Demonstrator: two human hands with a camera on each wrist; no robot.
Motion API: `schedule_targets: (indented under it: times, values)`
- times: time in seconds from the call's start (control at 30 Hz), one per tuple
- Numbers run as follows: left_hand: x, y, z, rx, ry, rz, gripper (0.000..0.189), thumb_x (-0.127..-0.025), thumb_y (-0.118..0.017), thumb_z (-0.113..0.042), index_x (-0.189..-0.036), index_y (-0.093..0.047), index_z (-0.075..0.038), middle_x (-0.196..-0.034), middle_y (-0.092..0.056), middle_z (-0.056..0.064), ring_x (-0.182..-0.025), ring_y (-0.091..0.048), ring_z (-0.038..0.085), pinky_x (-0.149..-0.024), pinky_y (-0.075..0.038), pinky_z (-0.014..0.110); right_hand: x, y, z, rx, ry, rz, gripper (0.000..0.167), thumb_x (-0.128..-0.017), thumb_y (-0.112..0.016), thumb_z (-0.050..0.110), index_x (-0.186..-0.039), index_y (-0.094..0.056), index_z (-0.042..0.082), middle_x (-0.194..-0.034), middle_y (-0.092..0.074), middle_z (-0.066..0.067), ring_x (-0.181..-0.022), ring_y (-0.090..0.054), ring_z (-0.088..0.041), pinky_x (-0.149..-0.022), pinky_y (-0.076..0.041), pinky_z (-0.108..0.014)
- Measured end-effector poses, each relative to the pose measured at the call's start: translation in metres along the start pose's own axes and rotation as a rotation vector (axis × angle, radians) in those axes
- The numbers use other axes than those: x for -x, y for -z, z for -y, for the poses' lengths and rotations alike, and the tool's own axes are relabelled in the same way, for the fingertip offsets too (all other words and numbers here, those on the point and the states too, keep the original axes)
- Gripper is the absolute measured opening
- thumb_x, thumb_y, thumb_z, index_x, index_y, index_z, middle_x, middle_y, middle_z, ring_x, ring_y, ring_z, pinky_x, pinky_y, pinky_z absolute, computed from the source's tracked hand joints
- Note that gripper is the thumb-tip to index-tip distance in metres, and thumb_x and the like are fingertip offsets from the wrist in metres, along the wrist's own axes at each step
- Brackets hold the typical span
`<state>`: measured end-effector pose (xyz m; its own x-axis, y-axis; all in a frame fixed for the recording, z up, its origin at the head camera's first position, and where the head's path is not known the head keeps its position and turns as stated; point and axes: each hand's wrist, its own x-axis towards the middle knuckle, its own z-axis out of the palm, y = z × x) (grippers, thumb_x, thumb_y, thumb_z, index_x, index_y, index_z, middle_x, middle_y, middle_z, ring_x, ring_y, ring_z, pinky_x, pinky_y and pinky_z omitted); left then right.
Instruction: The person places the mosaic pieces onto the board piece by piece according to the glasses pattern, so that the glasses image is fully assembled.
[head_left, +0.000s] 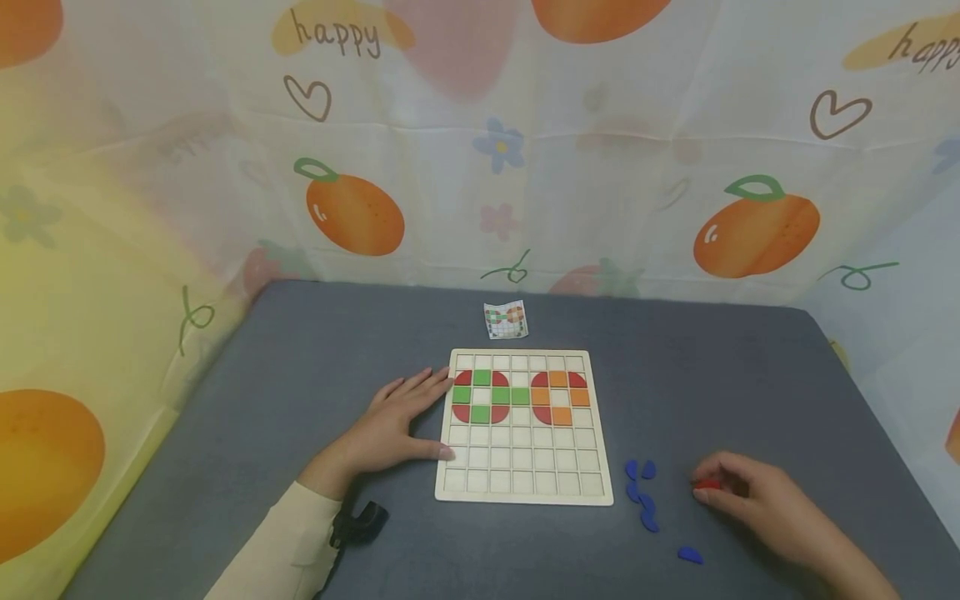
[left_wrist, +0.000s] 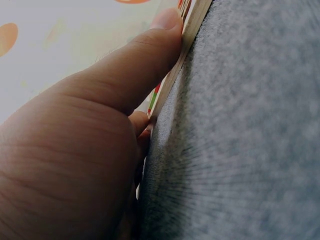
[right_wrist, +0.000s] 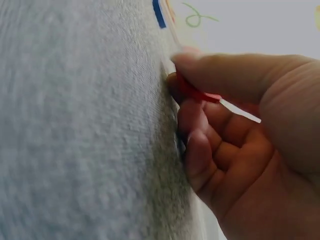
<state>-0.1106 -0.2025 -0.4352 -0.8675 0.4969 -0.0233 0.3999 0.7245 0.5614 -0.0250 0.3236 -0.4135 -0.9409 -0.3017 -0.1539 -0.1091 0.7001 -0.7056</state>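
A pale wooden grid board lies on the dark grey table. Red quarter-round tiles and green squares form a ring at its upper left; orange squares and red tiles form another at the upper right, with a green square between them. My left hand rests at the board's left edge, fingers spread and thumb touching the rim. Right of the board, low over the table, my right hand pinches a small red tile between thumb and fingers. The fingers partly hide the tile's shape.
Several blue curved pieces lie between the board and my right hand, with one blue piece nearer the front. A small printed pattern card lies behind the board. A fruit-patterned cloth hangs behind the table.
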Motion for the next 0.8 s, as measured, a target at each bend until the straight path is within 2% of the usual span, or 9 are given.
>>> schedule_targets:
  times: [0.1,0.13,0.33,0.6,0.8]
  values:
    - [0.0,0.0,0.0,0.002,-0.002,0.001,0.112,-0.085,-0.085,-0.068,-0.173,-0.036,-0.019,-0.178,-0.026,-0.004,-0.165,-0.015,0.028,-0.126,-0.007,0.063,-0.002,-0.001,0.001,0.029,0.002,-0.052,0.014,-0.103,-0.079,0.016,-0.116,-0.08,0.019,-0.113,-0.074,0.007,-0.1,-0.068,-0.004,-0.079,-0.058,-0.029]
    - [0.0,0.0,0.0,0.003,-0.002,0.001,0.112,-0.085,-0.086,-0.068,-0.173,-0.036,-0.019,-0.178,-0.026,-0.004,-0.165,-0.015,0.028,-0.126,-0.007,0.063,-0.003,-0.002,0.002,0.018,0.006,-0.063,0.014,-0.103,-0.079,0.015,-0.117,-0.08,0.018,-0.113,-0.074,0.007,-0.1,-0.069,-0.005,-0.08,-0.058,-0.029]
    - [0.001,0.0,0.0,0.0,0.001,0.005,0.112,-0.085,-0.086,-0.068,-0.173,-0.036,-0.019,-0.178,-0.026,-0.004,-0.165,-0.015,0.028,-0.126,-0.007,0.062,-0.011,-0.004,0.008,-0.136,0.026,-0.065,0.01,-0.105,-0.074,0.006,-0.113,-0.068,0.006,-0.101,-0.073,0.0,-0.088,-0.073,-0.012,-0.073,-0.06,-0.031]
    - [0.0,0.0,-0.001,-0.004,0.004,0.006,0.112,-0.085,-0.086,-0.067,-0.172,-0.036,-0.018,-0.178,-0.026,-0.003,-0.165,-0.016,0.028,-0.126,-0.008,0.062,-0.026,-0.01,0.024,-0.088,0.125,-0.187,0.012,-0.099,-0.082,0.008,-0.105,-0.072,0.013,-0.095,-0.072,0.007,-0.081,-0.07,-0.011,-0.068,-0.056,-0.029]
    - [0.0,0.001,-0.001,-0.001,0.0,0.003,0.111,-0.085,-0.087,-0.064,-0.172,-0.036,-0.017,-0.178,-0.026,-0.002,-0.165,-0.015,0.029,-0.126,-0.007,0.062,-0.042,-0.012,0.036,-0.153,0.075,-0.168,0.008,-0.102,-0.08,0.012,-0.108,-0.075,0.01,-0.095,-0.075,0.005,-0.082,-0.072,-0.013,-0.073,-0.057,-0.028]
